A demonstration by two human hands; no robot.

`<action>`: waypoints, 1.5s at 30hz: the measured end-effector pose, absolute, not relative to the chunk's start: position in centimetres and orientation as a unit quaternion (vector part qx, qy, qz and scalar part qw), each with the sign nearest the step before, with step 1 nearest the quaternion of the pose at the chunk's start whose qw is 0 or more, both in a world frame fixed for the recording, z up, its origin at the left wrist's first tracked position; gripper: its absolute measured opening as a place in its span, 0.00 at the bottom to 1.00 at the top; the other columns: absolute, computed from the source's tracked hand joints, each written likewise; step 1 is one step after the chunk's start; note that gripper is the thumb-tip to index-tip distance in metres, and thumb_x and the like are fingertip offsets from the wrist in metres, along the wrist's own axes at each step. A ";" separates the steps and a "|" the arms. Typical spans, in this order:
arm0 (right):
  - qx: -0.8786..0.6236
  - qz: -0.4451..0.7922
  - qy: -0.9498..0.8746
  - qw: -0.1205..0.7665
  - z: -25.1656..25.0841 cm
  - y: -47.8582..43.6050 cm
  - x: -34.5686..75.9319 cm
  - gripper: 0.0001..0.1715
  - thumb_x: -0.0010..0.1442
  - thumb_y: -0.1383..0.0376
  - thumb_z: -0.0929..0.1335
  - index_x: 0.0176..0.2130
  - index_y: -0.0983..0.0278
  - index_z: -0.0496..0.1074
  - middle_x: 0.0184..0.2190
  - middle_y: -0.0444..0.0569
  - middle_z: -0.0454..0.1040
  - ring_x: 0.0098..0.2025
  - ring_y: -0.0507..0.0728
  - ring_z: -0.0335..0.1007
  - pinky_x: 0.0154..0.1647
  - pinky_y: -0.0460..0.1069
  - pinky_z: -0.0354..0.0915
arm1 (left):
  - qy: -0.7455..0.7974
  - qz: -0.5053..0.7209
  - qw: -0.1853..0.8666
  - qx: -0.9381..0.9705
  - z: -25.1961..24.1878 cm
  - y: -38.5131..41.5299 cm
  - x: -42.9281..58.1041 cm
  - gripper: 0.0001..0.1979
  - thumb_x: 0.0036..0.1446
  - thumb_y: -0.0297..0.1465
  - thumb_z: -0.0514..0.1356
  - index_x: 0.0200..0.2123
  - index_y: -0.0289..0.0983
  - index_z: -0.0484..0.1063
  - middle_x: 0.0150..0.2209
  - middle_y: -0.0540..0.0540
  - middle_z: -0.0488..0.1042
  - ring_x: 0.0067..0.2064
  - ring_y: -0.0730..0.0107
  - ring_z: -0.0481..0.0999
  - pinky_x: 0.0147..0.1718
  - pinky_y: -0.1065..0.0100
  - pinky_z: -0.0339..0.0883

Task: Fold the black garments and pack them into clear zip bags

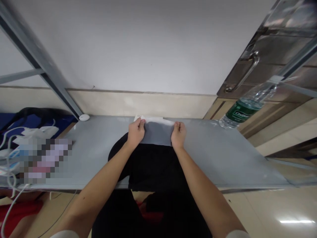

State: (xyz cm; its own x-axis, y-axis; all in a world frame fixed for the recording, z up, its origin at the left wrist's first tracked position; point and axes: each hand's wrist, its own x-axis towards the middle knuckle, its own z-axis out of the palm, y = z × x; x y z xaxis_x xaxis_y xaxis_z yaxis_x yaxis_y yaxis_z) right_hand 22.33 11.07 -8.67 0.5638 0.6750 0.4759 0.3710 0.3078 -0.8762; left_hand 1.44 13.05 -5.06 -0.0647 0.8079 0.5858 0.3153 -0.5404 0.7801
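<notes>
Looking in remotely, I see a black garment across the middle of the desk; the fingers of my left hand clamp its grey far part's left edge, my right hand's the right. A green-labelled bottle stands far right, a white oval object far left.

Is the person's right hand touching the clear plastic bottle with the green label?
Apart: the head view shows grey tabletop between the right hand and the bottle, while that hand grips the grey-banded black cloth.
</notes>
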 end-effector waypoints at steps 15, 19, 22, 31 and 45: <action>-0.518 0.376 -0.447 0.624 -9.0 12.1 22.8 0.24 0.58 0.43 0.68 0.29 0.59 0.65 0.20 0.39 0.62 0.23 0.52 0.60 0.23 0.48 0.55 | 0.437 0.626 0.178 0.622 -5.3 14.1 -0.2 0.16 0.67 0.33 0.59 0.25 0.40 0.64 0.20 0.54 0.59 0.24 0.71 0.57 0.27 0.68 0.51; -0.441 0.506 -0.474 0.570 -9.3 12.2 22.7 0.17 0.51 0.54 0.74 0.36 0.60 0.72 0.25 0.40 0.68 0.25 0.50 0.60 0.24 0.47 0.52 | 0.461 0.629 0.135 0.611 -5.2 14.8 -1.0 0.17 0.70 0.33 0.55 0.25 0.40 0.60 0.22 0.53 0.59 0.26 0.71 0.60 0.29 0.67 0.54; -0.416 0.527 -0.505 0.543 -9.3 11.9 22.9 0.12 0.50 0.61 0.73 0.36 0.62 0.73 0.26 0.41 0.67 0.26 0.50 0.59 0.28 0.48 0.53 | 0.453 0.639 0.125 0.609 -5.1 15.0 -1.2 0.18 0.70 0.34 0.54 0.25 0.40 0.59 0.23 0.53 0.59 0.27 0.71 0.60 0.30 0.67 0.55; -0.361 0.580 -0.514 0.519 -9.2 11.5 22.9 0.11 0.49 0.68 0.71 0.32 0.60 0.65 0.26 0.38 0.61 0.25 0.49 0.55 0.27 0.48 0.48 | 0.429 0.647 0.128 0.617 -4.7 15.1 -1.5 0.22 0.70 0.41 0.56 0.24 0.40 0.58 0.23 0.53 0.59 0.27 0.70 0.60 0.29 0.67 0.55; -0.470 0.567 -0.468 0.488 -9.8 11.8 22.6 0.18 0.51 0.62 0.73 0.43 0.63 0.75 0.33 0.46 0.74 0.34 0.54 0.69 0.36 0.50 0.62 | 0.398 0.661 0.188 0.608 -4.3 14.4 -1.0 0.22 0.70 0.44 0.55 0.25 0.40 0.61 0.24 0.53 0.60 0.28 0.71 0.61 0.30 0.69 0.59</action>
